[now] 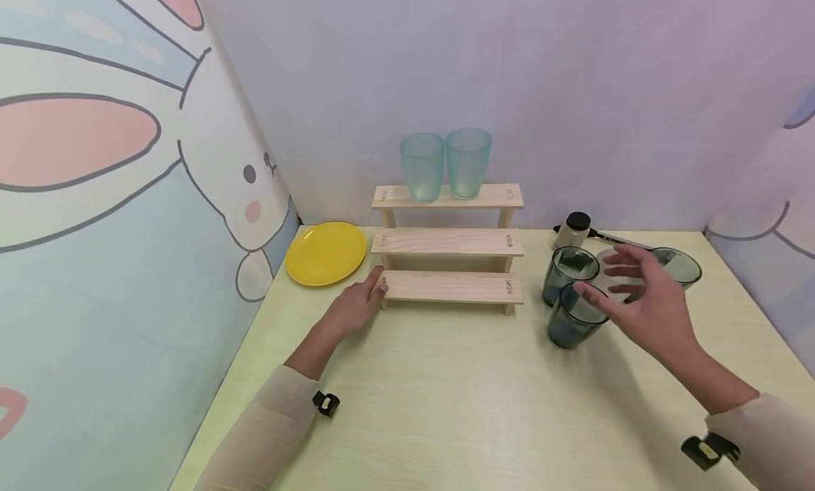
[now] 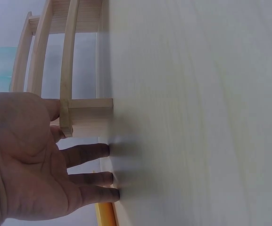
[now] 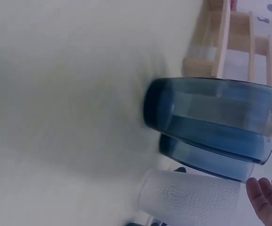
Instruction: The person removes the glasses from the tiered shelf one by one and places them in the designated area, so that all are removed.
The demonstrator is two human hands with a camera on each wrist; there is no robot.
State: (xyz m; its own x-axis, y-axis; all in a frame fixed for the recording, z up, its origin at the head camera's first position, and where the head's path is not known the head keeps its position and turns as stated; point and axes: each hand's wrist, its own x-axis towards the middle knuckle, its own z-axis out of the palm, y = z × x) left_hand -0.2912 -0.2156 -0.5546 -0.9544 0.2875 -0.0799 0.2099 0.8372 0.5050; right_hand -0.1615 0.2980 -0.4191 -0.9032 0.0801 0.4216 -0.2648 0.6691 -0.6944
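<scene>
My left hand [image 1: 354,305] holds the left end of the lowest step of a three-tier wooden shelf [image 1: 452,286]. In the left wrist view, the thumb and index finger are at the plank's end while the other fingers extend toward the tabletop. My right hand [image 1: 656,307] hovers over the glasses at the right, fingers spread and slightly bent, holding nothing. Nearest its thumb is a blue-grey glass [image 3: 211,122]; a second blue-grey glass [image 1: 567,272] stands just behind. A clear textured glass [image 3: 187,195] and a grey-green glass [image 1: 678,266] are partly hidden by the hand.
Two frosted turquoise cups [image 1: 423,169] stand side by side on the top tier. A yellow plate [image 1: 326,254] lies left of the shelf. Behind the glasses are a black-capped bottle [image 1: 575,229] and a thin dark stick-like item [image 1: 620,239]. Walls border the table [image 1: 446,406].
</scene>
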